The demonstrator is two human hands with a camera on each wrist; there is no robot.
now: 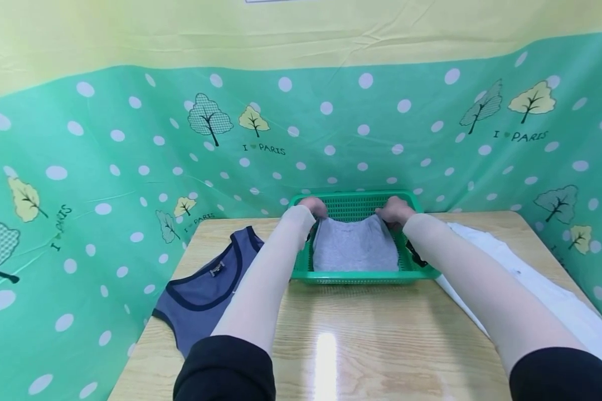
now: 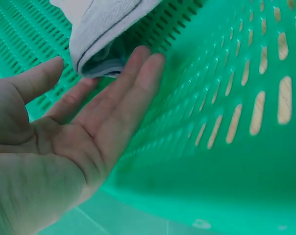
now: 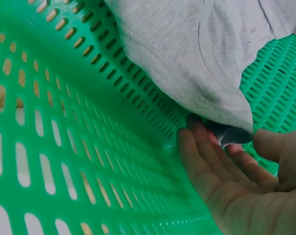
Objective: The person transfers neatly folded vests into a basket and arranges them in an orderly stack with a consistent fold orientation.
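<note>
A folded grey garment (image 1: 356, 245) lies inside a green plastic basket (image 1: 356, 277), with printed label marks visible in the right wrist view. At its far left corner is my left hand (image 1: 315, 207); in the left wrist view the hand (image 2: 84, 122) has its fingers extended beside the folded edge and its thumb apart from the cloth. At the far right corner is my right hand (image 1: 397, 211). The right wrist view shows that hand (image 3: 236, 176) with fingers fairly straight under the garment's corner and the thumb tip against its edge; some fingertips are hidden by cloth.
A dark blue-grey sleeveless top (image 1: 205, 289) with navy trim lies left of the basket, partly behind the left arm. White clothing (image 1: 532, 284) lies on the right. The wooden table (image 1: 371, 345) meets a green dotted cloth backdrop (image 1: 361, 128) behind the basket.
</note>
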